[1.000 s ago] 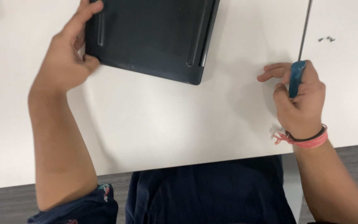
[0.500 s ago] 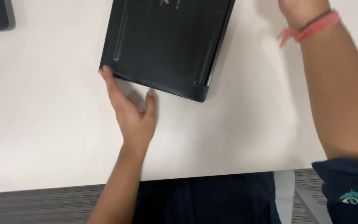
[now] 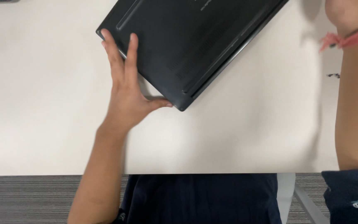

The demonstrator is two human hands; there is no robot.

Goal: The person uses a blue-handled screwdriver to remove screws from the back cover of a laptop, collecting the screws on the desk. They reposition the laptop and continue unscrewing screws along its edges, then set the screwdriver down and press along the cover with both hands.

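Head view shows our left hand [image 3: 123, 93] spread flat on the near corner of the black laptop [image 3: 191, 41], which lies base-up and skewed on the white worktop [image 3: 42, 116]. Fingers are open, thumb hooked under the edge. Our right hand is out of frame past the pink wristband [image 3: 344, 39]. To turn it cleanly, we judge light palm pressure and a slow pivot best.

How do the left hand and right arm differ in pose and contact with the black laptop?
Left hand lies flat, fingers spread on the upturned black laptop; right arm touches nothing visible, its hand out of frame. Right arm wears a pink wristband; left wrist is bare. Both reach over the white table.
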